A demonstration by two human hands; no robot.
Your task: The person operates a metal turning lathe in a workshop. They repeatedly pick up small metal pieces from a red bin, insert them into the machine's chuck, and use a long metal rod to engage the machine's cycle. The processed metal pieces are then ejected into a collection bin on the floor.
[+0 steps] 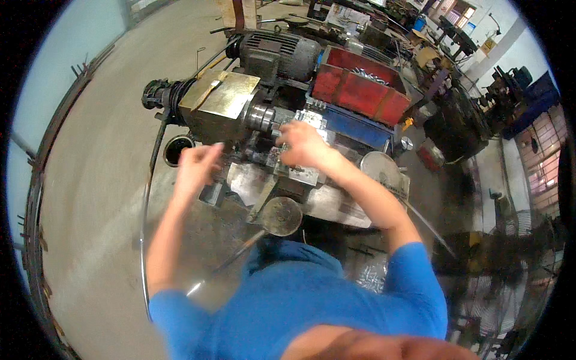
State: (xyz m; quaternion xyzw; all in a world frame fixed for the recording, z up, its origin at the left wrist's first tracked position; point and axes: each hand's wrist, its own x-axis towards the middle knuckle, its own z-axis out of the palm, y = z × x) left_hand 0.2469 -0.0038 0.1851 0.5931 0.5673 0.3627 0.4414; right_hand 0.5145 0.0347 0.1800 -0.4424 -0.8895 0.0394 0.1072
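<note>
**Hands at work on a small metal lathe in a crowded workshop**

Leaning over a grey bench lathe (264, 114), a person in a blue shirt (312, 306) works with both bare hands at the machine's middle. The right hand (303, 146) rests palm-down on the metal tool block (309, 120) just at three o'clock of the chuck (262, 116), fingers curled over the block and touching it; whether they pinch a small part beneath cannot be told, since the hand hides it. The left hand (195, 168) hovers at eight o'clock of the chuck, blurred, fingers loosely spread and holding nothing that shows. A round handwheel (280, 216) sits at six o'clock of the right hand, close to the person's chest, and a second disc (384, 171) lies at four o'clock. A red bin (360, 90) of shiny metal pieces stands at one o'clock behind the machine, beside the grey motor (276, 54). A brass-coloured plate (225, 93) covers the headstock at ten o'clock.

By the look of it, the step in hand is setting or adjusting something at the tool block next to the chuck. The next move likely calls for a steady right hand there, with the free left hand brought onto a lever or wheel, well clear of the chuck.
</note>
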